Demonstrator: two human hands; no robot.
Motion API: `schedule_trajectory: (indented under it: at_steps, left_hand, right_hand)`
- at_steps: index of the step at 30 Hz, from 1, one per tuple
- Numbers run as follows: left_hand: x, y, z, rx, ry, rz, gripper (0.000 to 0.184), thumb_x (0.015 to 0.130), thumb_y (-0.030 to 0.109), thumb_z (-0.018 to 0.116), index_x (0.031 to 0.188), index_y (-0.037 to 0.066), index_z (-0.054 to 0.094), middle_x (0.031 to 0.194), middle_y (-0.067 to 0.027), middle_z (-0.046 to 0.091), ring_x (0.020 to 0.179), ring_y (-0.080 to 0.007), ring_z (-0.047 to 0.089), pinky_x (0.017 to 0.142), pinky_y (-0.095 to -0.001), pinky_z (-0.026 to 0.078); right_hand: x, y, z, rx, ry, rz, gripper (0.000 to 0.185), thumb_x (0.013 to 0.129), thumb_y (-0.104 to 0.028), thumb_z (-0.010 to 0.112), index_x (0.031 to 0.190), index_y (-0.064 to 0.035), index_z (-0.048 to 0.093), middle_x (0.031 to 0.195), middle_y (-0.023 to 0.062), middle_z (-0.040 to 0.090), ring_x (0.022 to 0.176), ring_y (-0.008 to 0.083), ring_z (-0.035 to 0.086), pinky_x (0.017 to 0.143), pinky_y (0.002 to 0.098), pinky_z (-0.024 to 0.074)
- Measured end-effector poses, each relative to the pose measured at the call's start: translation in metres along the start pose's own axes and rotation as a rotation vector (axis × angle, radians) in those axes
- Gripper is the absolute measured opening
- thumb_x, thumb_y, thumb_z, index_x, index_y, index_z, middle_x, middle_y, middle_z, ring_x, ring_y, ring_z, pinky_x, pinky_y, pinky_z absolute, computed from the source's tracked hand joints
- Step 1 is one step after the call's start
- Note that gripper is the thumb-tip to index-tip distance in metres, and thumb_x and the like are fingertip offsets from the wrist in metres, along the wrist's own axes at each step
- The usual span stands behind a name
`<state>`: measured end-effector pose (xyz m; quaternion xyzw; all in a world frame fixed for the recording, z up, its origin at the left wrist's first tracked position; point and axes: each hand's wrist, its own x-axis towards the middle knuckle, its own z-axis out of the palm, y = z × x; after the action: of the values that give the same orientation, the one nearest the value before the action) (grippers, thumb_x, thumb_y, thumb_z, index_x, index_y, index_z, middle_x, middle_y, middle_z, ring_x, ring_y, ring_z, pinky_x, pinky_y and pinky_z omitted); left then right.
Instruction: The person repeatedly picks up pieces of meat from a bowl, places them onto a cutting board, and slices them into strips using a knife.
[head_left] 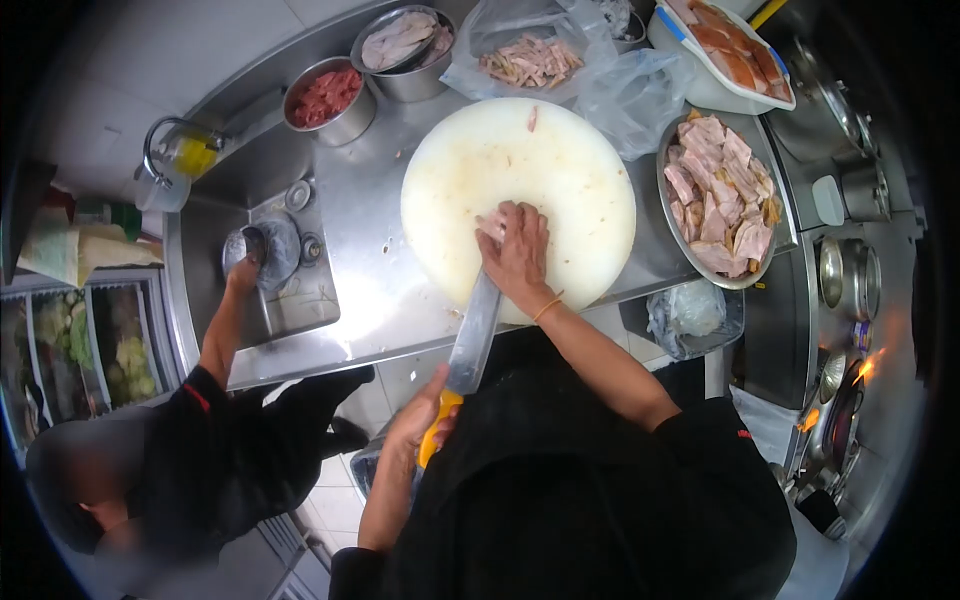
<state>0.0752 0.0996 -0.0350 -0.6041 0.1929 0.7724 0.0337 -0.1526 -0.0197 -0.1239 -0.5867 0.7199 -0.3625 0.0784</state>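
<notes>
My left hand is wrapped round the yellow handle of a large kitchen knife. The blade points away from me, its front part over the near edge of a round white cutting board. My right hand presses a pale piece of meat onto the board with bent fingers, close beside the knife's tip. Most of that piece is hidden under the fingers. A small meat scrap lies near the board's far edge.
Right of the board stands a bowl of meat slices, with a white tub behind. Meat strips lie in a plastic bag; a steel pot holds red meat. A co-worker's hand reaches into the sink. Flames burn far right.
</notes>
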Motion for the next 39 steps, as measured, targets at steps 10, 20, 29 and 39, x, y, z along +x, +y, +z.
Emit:
schedule_trajectory:
  at_steps: [10, 20, 29, 39]
  left_hand:
    - [-0.002, 0.039, 0.038, -0.015, -0.041, 0.044, 0.073, 0.100, 0.076, 0.032, 0.071, 0.012, 0.047, 0.048, 0.0028, 0.037, 0.034, -0.0102, 0.035, 0.035, -0.0244, 0.031]
    - [0.006, 0.170, 0.100, -0.044, 0.008, 0.289, 0.075, 0.101, 0.076, 0.028, 0.069, 0.011, 0.048, 0.047, 0.0020, 0.036, 0.032, -0.0097, 0.036, 0.035, -0.0249, 0.036]
    - [-0.005, 0.123, 0.105, -0.132, 0.315, 0.348, 0.078, 0.099, 0.078, 0.026, 0.070, 0.011, 0.051, 0.049, -0.0001, 0.042, 0.036, -0.0119, 0.045, 0.041, -0.0243, 0.042]
    - [-0.008, 0.104, 0.141, -0.409, 0.474, 0.216, 0.073, 0.101, 0.075, 0.031, 0.071, 0.012, 0.052, 0.050, 0.0002, 0.041, 0.038, -0.0128, 0.040, 0.042, -0.0265, 0.038]
  right_hand:
    - [0.036, 0.020, -0.006, 0.449, 0.157, 0.029, 0.032, 0.081, 0.007, 0.069, 0.111, -0.0026, 0.060, 0.110, 0.0158, 0.053, 0.106, 0.0379, 0.054, 0.089, 0.0456, 0.0492]
    - [0.275, 0.067, -0.005, 0.525, 0.368, -0.140, 0.025, 0.086, -0.012, 0.075, 0.105, 0.0000, 0.063, 0.105, 0.0194, 0.059, 0.102, 0.0393, 0.058, 0.088, 0.0465, 0.0493]
    - [0.353, 0.117, 0.002, 0.363, -0.205, -0.233, 0.020, 0.080, -0.020, 0.075, 0.093, -0.0049, 0.073, 0.098, 0.0172, 0.070, 0.100, 0.0376, 0.064, 0.093, 0.0453, 0.0501]
    - [0.247, 0.123, -0.013, 0.186, -0.651, -0.701, 0.005, 0.076, -0.002, 0.064, 0.075, -0.0045, 0.060, 0.086, 0.0128, 0.062, 0.090, 0.0336, 0.062, 0.079, 0.0449, 0.0503]
